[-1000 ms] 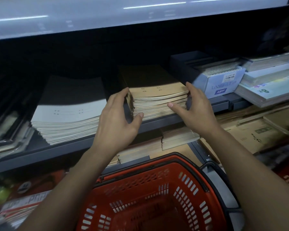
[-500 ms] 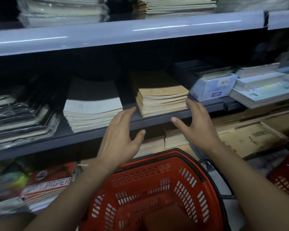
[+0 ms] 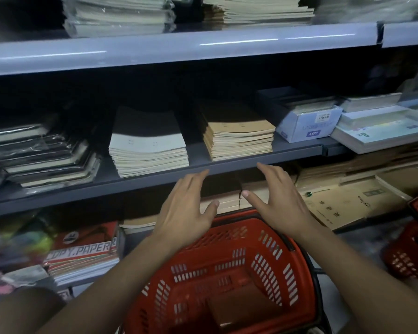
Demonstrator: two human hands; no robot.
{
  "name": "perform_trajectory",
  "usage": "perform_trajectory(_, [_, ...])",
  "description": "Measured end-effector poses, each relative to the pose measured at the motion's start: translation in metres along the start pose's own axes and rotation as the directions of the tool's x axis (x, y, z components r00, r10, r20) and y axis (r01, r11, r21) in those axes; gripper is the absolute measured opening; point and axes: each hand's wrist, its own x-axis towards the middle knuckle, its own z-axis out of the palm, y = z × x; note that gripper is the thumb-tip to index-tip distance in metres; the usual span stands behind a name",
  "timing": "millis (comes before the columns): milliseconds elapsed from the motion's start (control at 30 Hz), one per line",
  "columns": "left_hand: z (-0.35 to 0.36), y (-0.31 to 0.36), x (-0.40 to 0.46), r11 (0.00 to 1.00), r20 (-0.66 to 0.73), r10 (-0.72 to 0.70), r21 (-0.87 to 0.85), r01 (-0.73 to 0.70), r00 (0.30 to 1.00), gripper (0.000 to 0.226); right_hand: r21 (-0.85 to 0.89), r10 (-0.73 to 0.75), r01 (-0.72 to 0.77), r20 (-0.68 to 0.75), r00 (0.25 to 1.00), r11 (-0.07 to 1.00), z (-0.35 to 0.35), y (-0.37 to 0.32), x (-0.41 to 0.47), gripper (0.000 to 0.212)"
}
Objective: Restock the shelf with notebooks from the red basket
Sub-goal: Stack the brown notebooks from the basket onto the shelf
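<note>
Both hands, left hand (image 3: 187, 208) and right hand (image 3: 279, 203), hover empty with fingers spread above the red basket (image 3: 297, 239), where a brown notebook (image 3: 241, 309) lies low; reach down, grip its edges, stack it squarely on the tan pile (image 3: 239, 138).

We read "A6PP" on a blue label on the white box (image 3: 309, 127) on the middle shelf, and "PY.PAPER" on the red paper pack (image 3: 82, 249) below it; other print is too blurred.
</note>
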Motion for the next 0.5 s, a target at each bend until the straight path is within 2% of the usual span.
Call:
perform_trajectory(333, [0.062,-0.029,-0.021,0.997,0.242,-0.033,0.076,0.015,0.97,0.073,-0.095,0.042,-0.022,0.209,0.977,0.995,0.048,0.02,-0.019,0.076])
perform_trajectory(500, [0.094,-0.041,-0.029,0.995,0.363,-0.085,0.072,0.063,0.928,0.072,-0.167,0.052,0.015,0.392,0.919,0.986,0.087,0.038,-0.035,0.074])
